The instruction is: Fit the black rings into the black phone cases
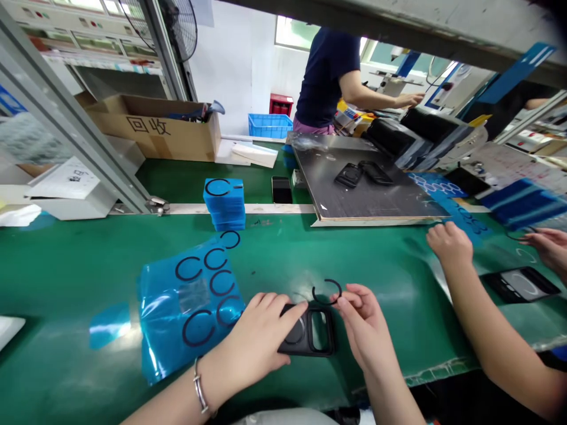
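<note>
Currently, the left hand [266, 330] is gripping a black phone case [308, 334] on the tabletop [279, 254], the right hand [361, 321] is pinching a black open ring [326, 303] near its far edge, and blue film [162, 319] bearing similar rings [183, 329] is lying left of both hands.

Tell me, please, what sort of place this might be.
Probably a factory assembly workshop: a long green workbench, black C-shaped rings laid on blue film, and a black phone case held by the left hand.
</note>
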Demonstrator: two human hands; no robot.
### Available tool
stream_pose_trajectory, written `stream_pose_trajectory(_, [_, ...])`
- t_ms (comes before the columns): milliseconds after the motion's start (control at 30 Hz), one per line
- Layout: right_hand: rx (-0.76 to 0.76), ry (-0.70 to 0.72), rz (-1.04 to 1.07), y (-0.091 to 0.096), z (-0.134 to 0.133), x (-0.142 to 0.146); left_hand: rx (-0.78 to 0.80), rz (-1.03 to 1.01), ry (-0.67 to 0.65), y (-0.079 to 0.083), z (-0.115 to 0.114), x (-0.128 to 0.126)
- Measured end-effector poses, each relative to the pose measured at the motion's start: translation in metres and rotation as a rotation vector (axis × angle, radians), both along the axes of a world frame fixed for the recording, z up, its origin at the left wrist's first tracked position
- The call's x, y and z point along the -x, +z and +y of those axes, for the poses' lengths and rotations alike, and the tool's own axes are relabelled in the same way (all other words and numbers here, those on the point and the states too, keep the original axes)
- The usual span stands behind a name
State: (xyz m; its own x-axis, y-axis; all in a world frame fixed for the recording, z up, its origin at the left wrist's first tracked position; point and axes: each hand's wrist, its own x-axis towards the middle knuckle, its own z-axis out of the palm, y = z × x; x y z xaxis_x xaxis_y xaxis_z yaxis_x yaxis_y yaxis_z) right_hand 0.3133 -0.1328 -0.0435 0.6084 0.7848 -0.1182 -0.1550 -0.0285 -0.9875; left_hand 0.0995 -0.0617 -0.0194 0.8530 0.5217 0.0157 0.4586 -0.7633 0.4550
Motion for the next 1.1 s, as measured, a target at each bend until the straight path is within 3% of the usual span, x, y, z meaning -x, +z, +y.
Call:
stream_pose_trajectory(233, [0.161, 0.162, -0.032, 0.007, -0.009, -0.013, -0.041, 0.028, -0.097, 0.004, 0.000, -0.014])
stream_pose_trajectory(367, [0.219, 0.187, -0.060, 0.012, -0.015, -0.015, -0.019, 0.062, -0.034, 0.000, -0.005, -0.024])
stream_pose_trajectory(533, [0.325, 0.275, -0.115, 0.019, -0.019, -0.006, 0.058, -0.007, 0.038, -0.003, 0.000, 0.003])
stream_pose_trajectory(700, [0.315, 0.374, -0.161, 0.023, -0.012, 0.013, 0.051, -0.030, 0.102, 0.000, -0.002, 0.032])
stream_pose_trajectory(867, [0.398, 0.415, -0.160, 0.022, -0.009, 0.017, -0.001, -0.079, 0.168, -0.011, -0.016, 0.031])
stream_pose_trajectory(1100, [0.412, 0.386, -0.266, 0.017, -0.015, 0.015, -0.022, -0.125, 0.140, -0.024, -0.015, 0.028])
